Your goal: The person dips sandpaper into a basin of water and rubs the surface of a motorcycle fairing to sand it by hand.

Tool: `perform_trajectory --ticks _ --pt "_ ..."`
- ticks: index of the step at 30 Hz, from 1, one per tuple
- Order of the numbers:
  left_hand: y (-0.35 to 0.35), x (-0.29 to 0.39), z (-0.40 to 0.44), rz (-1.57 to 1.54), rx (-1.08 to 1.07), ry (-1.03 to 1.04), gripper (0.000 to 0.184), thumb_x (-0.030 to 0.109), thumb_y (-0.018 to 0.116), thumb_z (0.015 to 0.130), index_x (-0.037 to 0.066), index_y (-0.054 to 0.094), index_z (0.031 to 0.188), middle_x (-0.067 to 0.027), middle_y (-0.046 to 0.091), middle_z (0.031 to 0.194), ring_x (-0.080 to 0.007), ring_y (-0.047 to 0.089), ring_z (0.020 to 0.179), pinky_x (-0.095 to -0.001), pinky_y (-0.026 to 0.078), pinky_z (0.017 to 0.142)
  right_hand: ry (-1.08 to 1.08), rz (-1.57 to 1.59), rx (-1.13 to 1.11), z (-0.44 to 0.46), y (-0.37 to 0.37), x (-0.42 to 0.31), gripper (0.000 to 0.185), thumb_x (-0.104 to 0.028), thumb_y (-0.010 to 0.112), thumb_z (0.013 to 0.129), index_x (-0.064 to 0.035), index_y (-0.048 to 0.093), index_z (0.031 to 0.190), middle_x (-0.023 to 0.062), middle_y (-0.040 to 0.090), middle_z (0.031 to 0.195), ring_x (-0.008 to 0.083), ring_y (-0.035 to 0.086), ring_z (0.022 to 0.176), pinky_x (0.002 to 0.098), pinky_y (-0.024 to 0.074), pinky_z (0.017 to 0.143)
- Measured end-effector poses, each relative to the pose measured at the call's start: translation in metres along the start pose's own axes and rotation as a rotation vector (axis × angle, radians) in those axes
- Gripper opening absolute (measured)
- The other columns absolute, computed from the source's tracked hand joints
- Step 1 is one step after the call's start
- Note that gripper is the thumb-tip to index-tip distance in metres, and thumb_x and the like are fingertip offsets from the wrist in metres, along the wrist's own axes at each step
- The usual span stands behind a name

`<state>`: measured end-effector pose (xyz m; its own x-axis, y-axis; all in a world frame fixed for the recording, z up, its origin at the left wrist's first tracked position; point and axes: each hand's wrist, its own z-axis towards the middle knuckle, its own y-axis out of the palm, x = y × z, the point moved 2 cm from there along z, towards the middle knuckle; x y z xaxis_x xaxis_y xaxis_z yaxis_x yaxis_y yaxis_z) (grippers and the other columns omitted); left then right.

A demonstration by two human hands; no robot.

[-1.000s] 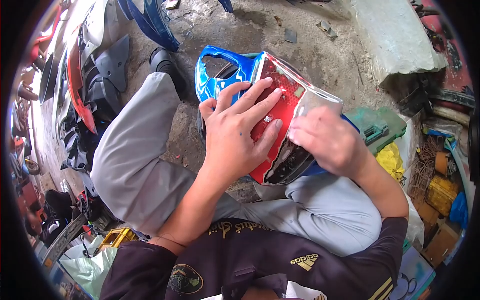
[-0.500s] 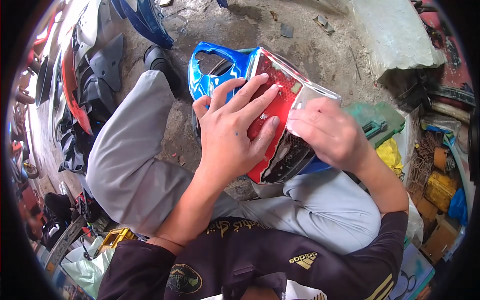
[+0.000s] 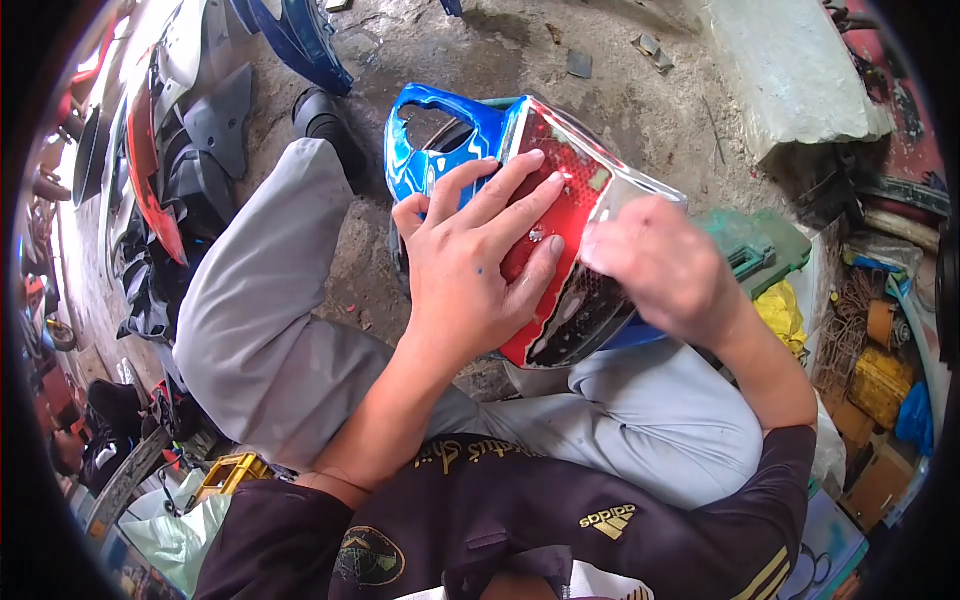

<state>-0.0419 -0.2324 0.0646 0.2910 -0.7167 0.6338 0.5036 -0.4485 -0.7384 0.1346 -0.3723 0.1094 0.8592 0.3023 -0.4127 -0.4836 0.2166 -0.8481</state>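
A motorcycle fairing panel (image 3: 450,118), glossy blue at the far left, rests across my lap. Its near face carries a red decal (image 3: 575,205) with a honeycomb pattern and a ragged lower edge. Below that edge lies a black, scuffed area (image 3: 575,318). My left hand (image 3: 480,255) is flat on the red decal, fingers spread, pressing the panel from above. At the decal's right edge is my right hand (image 3: 660,255), slightly blurred, with its fingers curled together against the panel. What its fingertips pinch is hidden.
Dark and orange plastic panels (image 3: 150,180) are piled on the left. A concrete block (image 3: 790,75) stands at the far right. A green case (image 3: 765,245) and a yellow bag (image 3: 780,312) lie beyond my right forearm. A black shoe (image 3: 328,130) is on the floor.
My right hand has shifted slightly up along the decal's edge, with its fingers still curled. My left hand and the panel sit slightly further right in view.
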Motion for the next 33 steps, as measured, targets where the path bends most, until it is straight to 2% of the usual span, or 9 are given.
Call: perform_trajectory --ticks 9,14,18,21,23,25,26,29,33 --pt "0.007 0.009 -0.001 0.015 -0.035 -0.009 0.050 0.033 0.077 0.093 0.023 0.077 0.142 -0.0006 0.068 0.155 -0.0283 0.057 0.139 -0.0466 0.030 0.113 0.073 -0.127 0.013 0.005 -0.005 0.031 0.032 -0.004 0.075 0.083 -0.0025 0.071 0.115 0.0126 0.074 0.110 0.0352 0.070 0.101 0.0443 0.0613 0.089" --pt "0.039 -0.016 -0.010 -0.039 -0.047 -0.082 0.051 0.034 0.074 0.097 0.021 0.073 0.147 -0.0027 0.064 0.159 -0.0340 0.056 0.144 -0.0530 0.034 0.115 0.021 0.013 -0.101 -0.015 0.016 0.006 0.033 0.004 0.078 0.083 -0.0029 0.073 0.114 0.0128 0.076 0.110 0.0359 0.071 0.101 0.0454 0.0606 0.090" --pt "0.043 -0.020 -0.012 -0.068 -0.035 -0.101 0.050 0.034 0.073 0.100 0.022 0.072 0.148 -0.0057 0.063 0.161 -0.0357 0.051 0.148 -0.0544 0.030 0.120 0.363 0.085 0.181 -0.037 0.011 0.053 0.018 0.003 0.076 0.090 -0.0018 0.074 0.108 0.0130 0.076 0.110 0.0356 0.071 0.105 0.0437 0.0587 0.093" --pt "0.038 -0.017 -0.012 -0.062 -0.066 -0.189 0.050 0.035 0.075 0.100 0.022 0.073 0.148 -0.0083 0.060 0.164 -0.0365 0.045 0.154 -0.0534 0.024 0.125 0.267 -0.111 0.218 -0.033 0.013 0.043 0.020 0.000 0.078 0.091 -0.0010 0.075 0.111 0.0142 0.076 0.110 0.0364 0.071 0.101 0.0426 0.0591 0.092" --pt "0.039 -0.018 -0.014 -0.065 -0.058 -0.272 0.052 0.037 0.076 0.099 0.023 0.073 0.148 -0.0105 0.059 0.165 -0.0373 0.042 0.157 -0.0539 0.021 0.126 0.471 -0.029 0.256 -0.039 0.013 0.050 0.017 -0.002 0.075 0.098 -0.0001 0.075 0.115 0.0132 0.077 0.111 0.0289 0.074 0.101 0.0370 0.0589 0.092" --pt "0.040 -0.018 -0.013 -0.109 -0.024 -0.284 0.056 0.038 0.082 0.094 0.019 0.075 0.146 -0.0130 0.061 0.163 -0.0382 0.043 0.157 -0.0539 0.029 0.126 0.740 0.241 0.348 -0.048 0.018 0.061 0.015 -0.003 0.071 0.103 0.0004 0.075 0.117 0.0118 0.077 0.111 0.0224 0.075 0.103 0.0338 0.0581 0.093" --pt "0.042 -0.020 -0.015 -0.155 0.007 -0.278 0.056 0.036 0.084 0.093 0.018 0.075 0.145 -0.0129 0.061 0.162 -0.0386 0.044 0.157 -0.0539 0.032 0.126 0.753 0.310 0.346 -0.049 0.015 0.061 0.015 -0.006 0.067 0.109 0.0020 0.074 0.119 0.0102 0.078 0.111 0.0150 0.074 0.103 0.0309 0.0574 0.092" --pt "0.040 -0.017 -0.018 -0.191 0.102 -0.227 0.055 0.030 0.092 0.084 0.013 0.080 0.135 -0.0127 0.068 0.155 -0.0401 0.050 0.150 -0.0527 0.040 0.124 0.788 0.554 0.448 -0.044 0.014 0.060 0.014 -0.006 0.068 0.109 0.0030 0.074 0.117 0.0096 0.079 0.109 0.0136 0.074 0.099 0.0309 0.0581 0.089" --pt "0.023 0.004 -0.022 -0.116 0.151 -0.192 0.057 0.029 0.100 0.073 0.012 0.084 0.126 -0.0120 0.071 0.149 -0.0399 0.054 0.143 -0.0517 0.043 0.122 0.650 0.175 0.425 -0.033 0.009 0.035 0.013 -0.007 0.070 0.108 0.0023 0.075 0.115 0.0087 0.078 0.106 0.0138 0.073 0.098 0.0301 0.0571 0.089"
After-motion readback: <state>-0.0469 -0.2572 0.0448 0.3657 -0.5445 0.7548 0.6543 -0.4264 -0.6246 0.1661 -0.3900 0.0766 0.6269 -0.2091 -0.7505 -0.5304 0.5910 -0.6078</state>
